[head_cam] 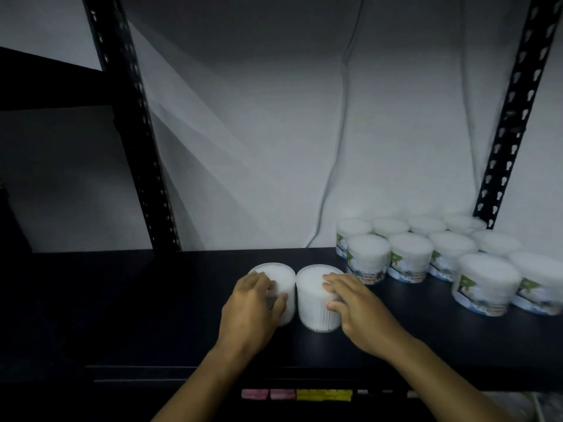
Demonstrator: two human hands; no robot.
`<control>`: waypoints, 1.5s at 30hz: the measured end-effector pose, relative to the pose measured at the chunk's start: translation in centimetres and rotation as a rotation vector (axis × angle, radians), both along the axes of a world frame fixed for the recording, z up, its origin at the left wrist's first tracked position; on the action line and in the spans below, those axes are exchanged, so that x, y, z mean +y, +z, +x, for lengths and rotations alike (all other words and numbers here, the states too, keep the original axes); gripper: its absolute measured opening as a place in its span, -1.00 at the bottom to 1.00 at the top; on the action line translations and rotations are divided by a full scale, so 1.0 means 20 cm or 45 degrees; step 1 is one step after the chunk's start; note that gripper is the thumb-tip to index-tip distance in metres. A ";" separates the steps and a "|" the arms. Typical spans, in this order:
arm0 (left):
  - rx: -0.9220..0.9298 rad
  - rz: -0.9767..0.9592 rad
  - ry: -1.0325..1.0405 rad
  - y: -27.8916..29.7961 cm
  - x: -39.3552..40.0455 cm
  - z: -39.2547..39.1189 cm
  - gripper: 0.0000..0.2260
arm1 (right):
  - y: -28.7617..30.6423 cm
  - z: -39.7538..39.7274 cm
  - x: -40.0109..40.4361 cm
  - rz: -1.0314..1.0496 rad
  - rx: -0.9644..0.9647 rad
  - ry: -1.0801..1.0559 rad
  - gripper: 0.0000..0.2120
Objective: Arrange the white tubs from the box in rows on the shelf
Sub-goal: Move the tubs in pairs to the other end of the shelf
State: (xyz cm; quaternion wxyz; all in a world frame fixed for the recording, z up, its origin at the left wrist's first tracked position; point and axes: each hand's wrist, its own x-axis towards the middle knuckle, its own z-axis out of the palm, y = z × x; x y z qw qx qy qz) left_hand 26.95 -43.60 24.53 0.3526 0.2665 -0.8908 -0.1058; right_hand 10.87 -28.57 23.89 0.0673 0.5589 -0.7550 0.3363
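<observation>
Two white tubs stand side by side, touching, on the dark shelf (152, 315) near its front edge. My left hand (251, 309) grips the left tub (281, 280) from above and its near side. My right hand (355, 306) grips the right tub (310, 292), fingers over the lid and thumb on the wall. Further right, several white tubs (409, 254) with printed labels stand in rows that run to the back right corner. The box is not in view.
Black perforated uprights rise at the left (134, 126) and at the back right (511, 117). A grey cable (335, 166) hangs down the white wall behind. Pink and yellow labels (297, 394) sit under the shelf's front edge. The shelf's left half is bare.
</observation>
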 end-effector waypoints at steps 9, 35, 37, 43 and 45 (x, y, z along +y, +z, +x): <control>-0.031 -0.035 -0.071 0.00 0.15 0.04 -0.70 | 0.00 0.01 0.19 -0.021 0.232 -0.082 -0.71; -0.594 0.227 -0.035 0.25 0.14 -0.02 -0.12 | 0.24 -0.07 0.21 0.454 -0.078 0.160 -0.19; -0.642 0.168 0.045 0.26 0.14 -0.06 -0.08 | 0.25 -0.09 0.19 0.575 -0.111 0.176 -0.17; -0.581 0.404 -0.152 0.29 0.09 -0.09 -0.08 | 0.24 -0.13 0.16 0.556 -0.138 0.142 -0.21; -0.573 0.564 -0.289 0.31 0.06 -0.08 -0.08 | 0.23 -0.12 0.15 0.538 -0.072 0.102 -0.22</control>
